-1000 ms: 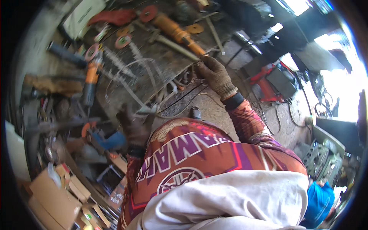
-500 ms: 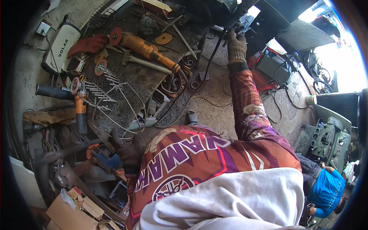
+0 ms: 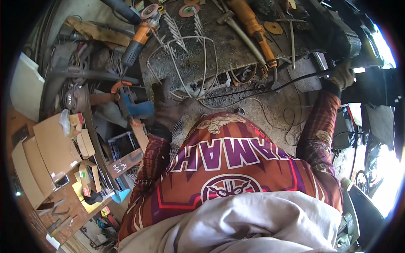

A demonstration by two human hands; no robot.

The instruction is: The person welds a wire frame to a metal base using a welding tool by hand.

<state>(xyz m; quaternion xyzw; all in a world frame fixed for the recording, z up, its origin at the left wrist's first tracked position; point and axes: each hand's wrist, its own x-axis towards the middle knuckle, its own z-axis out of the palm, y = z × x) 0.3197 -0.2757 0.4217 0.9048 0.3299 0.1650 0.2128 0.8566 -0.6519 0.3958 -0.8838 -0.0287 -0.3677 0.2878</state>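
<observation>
My left hand (image 3: pixel 168 105), in a dark, dirty work glove, is at the near edge of the metal bench (image 3: pixel 181 69). Its fingers are spread against a frame of bent thin metal rods (image 3: pixel 204 59); I see no firm grip on it. Off to the right, my right hand (image 3: pixel 342 76), in a knitted glove, is closed where a black cable (image 3: pixel 291 81) runs up to it. The hand hides that part of the cable, and the background there is dark.
On the bench lie an orange angle grinder (image 3: pixel 141 40), a larger orange power tool (image 3: pixel 253 29), a hammer (image 3: pixel 242 33) and a disc (image 3: pixel 273 28). Cardboard boxes (image 3: pixel 52 141) stand at left, near a blue-and-orange clamp-like tool (image 3: pixel 133 103). Cables cross the floor (image 3: pixel 270 111).
My view has swung left. My left hand has come up to the rod frame at the bench edge. The right arm reaches out to the side, and the cable now stretches across to that hand.
</observation>
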